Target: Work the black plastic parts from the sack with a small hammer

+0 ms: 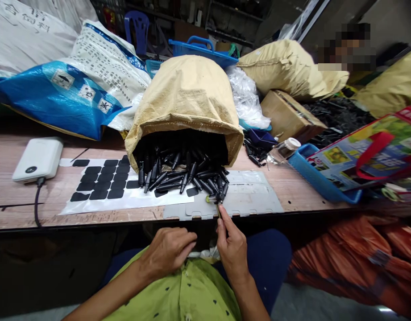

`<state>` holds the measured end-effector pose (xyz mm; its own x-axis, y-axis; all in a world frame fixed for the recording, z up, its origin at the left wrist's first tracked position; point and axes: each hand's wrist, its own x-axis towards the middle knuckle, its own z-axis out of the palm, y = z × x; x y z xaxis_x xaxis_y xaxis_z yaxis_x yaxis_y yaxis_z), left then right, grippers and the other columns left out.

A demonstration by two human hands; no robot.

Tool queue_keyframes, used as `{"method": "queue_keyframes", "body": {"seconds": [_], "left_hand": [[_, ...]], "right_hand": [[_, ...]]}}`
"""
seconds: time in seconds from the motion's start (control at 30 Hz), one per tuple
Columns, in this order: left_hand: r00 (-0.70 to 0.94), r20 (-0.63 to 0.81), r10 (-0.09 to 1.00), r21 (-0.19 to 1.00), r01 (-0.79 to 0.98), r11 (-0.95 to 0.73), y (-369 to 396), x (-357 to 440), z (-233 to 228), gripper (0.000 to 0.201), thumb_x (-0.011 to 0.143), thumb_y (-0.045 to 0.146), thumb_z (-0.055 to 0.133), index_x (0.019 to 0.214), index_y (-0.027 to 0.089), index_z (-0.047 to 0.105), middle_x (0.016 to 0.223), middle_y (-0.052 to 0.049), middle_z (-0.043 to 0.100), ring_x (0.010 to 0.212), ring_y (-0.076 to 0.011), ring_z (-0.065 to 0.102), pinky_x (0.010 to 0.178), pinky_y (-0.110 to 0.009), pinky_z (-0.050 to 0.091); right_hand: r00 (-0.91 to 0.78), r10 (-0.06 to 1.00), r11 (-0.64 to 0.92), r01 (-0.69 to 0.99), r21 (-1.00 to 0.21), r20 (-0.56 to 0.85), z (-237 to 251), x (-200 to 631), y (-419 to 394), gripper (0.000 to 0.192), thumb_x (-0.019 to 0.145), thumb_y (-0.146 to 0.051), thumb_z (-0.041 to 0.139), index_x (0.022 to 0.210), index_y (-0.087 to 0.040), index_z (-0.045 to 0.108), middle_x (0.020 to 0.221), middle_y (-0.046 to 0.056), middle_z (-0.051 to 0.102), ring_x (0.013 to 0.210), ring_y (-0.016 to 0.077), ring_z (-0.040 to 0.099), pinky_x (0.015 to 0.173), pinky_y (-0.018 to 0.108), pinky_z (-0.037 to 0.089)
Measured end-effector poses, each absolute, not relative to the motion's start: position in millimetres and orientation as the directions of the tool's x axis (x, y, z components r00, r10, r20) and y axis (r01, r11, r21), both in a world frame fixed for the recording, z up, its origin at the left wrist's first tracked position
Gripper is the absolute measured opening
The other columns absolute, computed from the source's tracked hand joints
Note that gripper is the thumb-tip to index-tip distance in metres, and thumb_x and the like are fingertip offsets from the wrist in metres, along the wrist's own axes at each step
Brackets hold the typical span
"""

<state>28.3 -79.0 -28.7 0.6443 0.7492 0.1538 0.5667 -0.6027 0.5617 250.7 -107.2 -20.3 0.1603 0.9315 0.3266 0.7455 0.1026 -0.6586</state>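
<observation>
Where the wooden bench (292, 191) meets the left edge of the view, a white power bank (38, 159) lies with its cable running off the near edge. Right of it, a white sheet of black pads (103, 183) lies flat, partly under the mouth of a tan woven sack (187, 100) lying on its side. Black pen-shaped parts (181, 176) spill from the sack toward the near edge, onto a grey plate (248, 198). Below the bench, the left hand (167, 252) rests at the lap with fingers curled inward; whether it holds anything cannot be told. Just right, the right hand (232, 247) is raised to the bench edge, thumb and forefinger pinched on a thin tool (219, 208) whose far tip touches the nearest part of the spill. At far right stand a clear bottle (284, 150) and a blue tray (321, 180) carrying a printed bag (375, 145).
</observation>
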Motion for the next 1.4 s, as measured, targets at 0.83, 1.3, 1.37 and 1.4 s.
{"method": "queue_keyframes", "body": {"seconds": [0.83,1.3,1.37,1.4], "left_hand": [[0.071,0.425,0.902,0.396,0.882,-0.256,-39.2,-13.0,4.4,0.021,0.101,0.035,0.057,0.116,0.026,0.069,0.112,-0.001,0.070,0.093,-0.0169,0.069,0.068,-0.025,0.046],[0.221,0.204,0.954,0.599,0.743,-0.300,-24.5,35.2,5.1,0.019,0.092,0.039,0.067,0.106,0.027,0.070,0.103,0.002,0.068,0.066,-0.0100,0.061,0.064,-0.025,0.046],[0.238,0.175,0.955,0.597,0.746,-0.296,-22.9,32.7,7.6,0.018,0.091,0.039,0.069,0.104,0.027,0.071,0.103,0.002,0.068,0.066,-0.0097,0.061,0.064,-0.025,0.045],[0.249,0.168,0.954,0.592,0.748,-0.300,-21.2,31.7,8.7,0.019,0.091,0.039,0.069,0.105,0.027,0.072,0.104,0.002,0.068,0.068,-0.0104,0.062,0.064,-0.026,0.044]], "right_hand": [[0.154,0.933,0.113,0.732,-0.671,0.326,-21.1,249.0,-107.0,0.044,0.104,-0.024,0.049,0.147,-0.022,0.057,0.135,0.008,0.069,0.114,0.0202,0.071,0.095,0.028,0.059],[0.139,0.930,0.129,0.745,-0.654,0.341,-15.5,246.6,-106.6,0.042,0.103,-0.023,0.049,0.145,-0.021,0.059,0.136,0.008,0.068,0.119,0.0199,0.069,0.100,0.029,0.057],[0.147,0.926,0.136,0.729,-0.671,0.348,-13.0,244.5,-108.4,0.042,0.103,-0.023,0.051,0.144,-0.021,0.059,0.136,0.008,0.068,0.118,0.0200,0.069,0.101,0.030,0.057],[0.149,0.925,0.141,0.720,-0.679,0.350,-10.9,243.0,-109.4,0.042,0.103,-0.022,0.051,0.144,-0.022,0.059,0.136,0.008,0.068,0.117,0.0198,0.070,0.101,0.030,0.057]]}}
